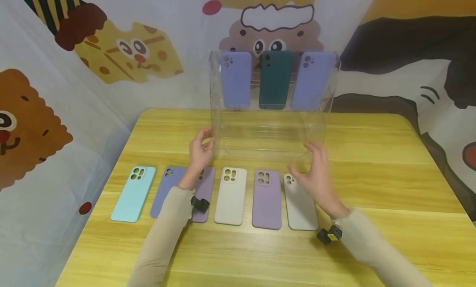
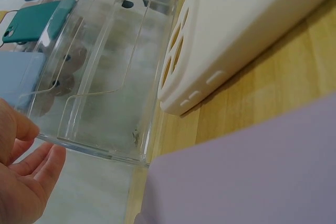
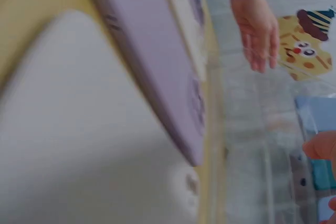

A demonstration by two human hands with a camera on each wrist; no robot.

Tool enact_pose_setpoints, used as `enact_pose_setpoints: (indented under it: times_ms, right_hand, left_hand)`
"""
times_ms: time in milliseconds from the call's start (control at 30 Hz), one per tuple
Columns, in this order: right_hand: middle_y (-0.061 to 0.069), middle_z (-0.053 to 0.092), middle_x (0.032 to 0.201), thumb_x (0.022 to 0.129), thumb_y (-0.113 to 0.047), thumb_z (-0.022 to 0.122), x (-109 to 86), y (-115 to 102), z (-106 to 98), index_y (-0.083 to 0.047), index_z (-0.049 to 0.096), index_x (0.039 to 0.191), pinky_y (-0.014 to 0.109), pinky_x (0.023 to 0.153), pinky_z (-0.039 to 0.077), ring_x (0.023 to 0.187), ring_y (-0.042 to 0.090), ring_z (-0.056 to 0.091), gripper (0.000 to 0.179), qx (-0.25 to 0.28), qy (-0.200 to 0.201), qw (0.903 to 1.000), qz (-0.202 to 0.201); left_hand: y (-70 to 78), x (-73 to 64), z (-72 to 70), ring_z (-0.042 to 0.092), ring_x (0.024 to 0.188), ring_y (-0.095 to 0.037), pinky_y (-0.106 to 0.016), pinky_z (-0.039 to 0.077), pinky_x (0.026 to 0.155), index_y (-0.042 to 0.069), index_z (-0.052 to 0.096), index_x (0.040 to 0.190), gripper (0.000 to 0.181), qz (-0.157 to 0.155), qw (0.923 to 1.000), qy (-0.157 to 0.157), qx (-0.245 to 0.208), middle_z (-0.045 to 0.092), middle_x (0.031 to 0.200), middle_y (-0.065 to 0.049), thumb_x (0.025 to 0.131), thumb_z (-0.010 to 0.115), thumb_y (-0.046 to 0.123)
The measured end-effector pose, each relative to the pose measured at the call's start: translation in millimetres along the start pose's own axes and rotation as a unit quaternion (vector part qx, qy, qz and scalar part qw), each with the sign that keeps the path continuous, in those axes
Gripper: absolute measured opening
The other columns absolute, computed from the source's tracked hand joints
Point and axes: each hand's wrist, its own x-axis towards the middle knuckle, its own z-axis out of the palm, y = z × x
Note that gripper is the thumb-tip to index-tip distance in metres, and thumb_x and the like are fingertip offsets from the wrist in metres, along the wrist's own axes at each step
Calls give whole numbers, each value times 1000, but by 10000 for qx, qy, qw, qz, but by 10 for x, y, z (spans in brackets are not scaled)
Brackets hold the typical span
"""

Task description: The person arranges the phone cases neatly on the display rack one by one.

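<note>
1. Rack (image 1: 265, 132), clear plastic, tiered; stands at the back of the desk (image 1: 238, 258), behind a row of phone cases.
2. Periwinkle case (image 1: 236, 82), camera cutouts uppermost; rack's upper tier, left.
3. Dark green case (image 1: 276, 80); same tier, middle.
4. Second periwinkle case (image 1: 312, 80); same tier, right.
5. Turquoise case (image 1: 132, 198); flat on the desk, far left of the row.
6. Blue-violet case (image 1: 165, 198); next along, partly covered by the left forearm.
7. Lilac case (image 1: 206, 194); third, partly hidden by the left hand and wrist.
8. Cream case (image 1: 230, 200); fourth, fully visible.
9. Mauve case (image 1: 266, 204); fifth, just beside the cream one.
10. Pale grey case (image 1: 300, 208); sixth, partly under the right hand.
11. Left hand (image 1: 202, 151); released, fingers loosely extended at the rack's left side; contact cannot be told.
12. Right hand (image 1: 317, 177); released, thumb and fingers spread near the rack's right front corner; contact unclear.
13. Desk, yellow wood grain; cartoon-printed cloth (image 1: 167, 14) behind.
</note>
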Motion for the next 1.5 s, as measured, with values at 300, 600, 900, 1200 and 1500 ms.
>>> enact_pose_setpoints:
  times_ms: [300, 600, 900, 1200, 1500]
  right_hand:
    - [34, 42, 122, 66, -3, 79, -308, 28, 28, 15, 41, 122, 59, 98, 34, 115, 46, 38, 70, -74, -831, 9949, 562]
    - [34, 42, 123, 64, -11, 84, -497, 66, 47, 14, 42, 125, 60, 96, 40, 112, 46, 41, 77, -679, -1681, 9757, 1227]
    - [34, 43, 124, 70, -26, 81, -476, 53, 24, 12, 39, 129, 59, 90, 45, 110, 48, 43, 82, -1278, -2427, 9457, 1744]
    - [36, 42, 124, 69, -33, 81, -407, 14, 24, 15, 38, 128, 58, 91, 43, 111, 47, 41, 87, -1526, -2781, 9287, 1920]
    - [35, 41, 124, 63, -23, 80, -372, -24, 55, 16, 40, 125, 57, 89, 44, 109, 47, 39, 84, -1507, -2865, 9221, 2118]
  left_hand:
    - [-2, -1, -1, 54, 102, -50, -54, 53, 84, -22, 49, 114, 29, 68, 10000, 6, 33, 54, 109, -38, 85, 51, -18]
    - [6, -5, -5, 54, 103, -49, -53, 53, 85, -21, 48, 115, 30, 33, 10000, -29, 40, 54, 110, -37, 86, 51, -17]
    - [3, -5, -4, 53, 105, -49, -52, 52, 87, -21, 48, 117, 31, -103, 9999, -34, -67, 54, 111, -37, 86, 50, -17]
    - [11, -4, -5, 54, 105, -48, -51, 52, 88, -21, 48, 117, 31, -154, 9999, -52, -49, 54, 111, -37, 86, 50, -17]
    - [26, 2, -6, 54, 104, -48, -51, 53, 87, -21, 48, 116, 30, -69, 9999, -56, 68, 54, 110, -37, 86, 51, -17]
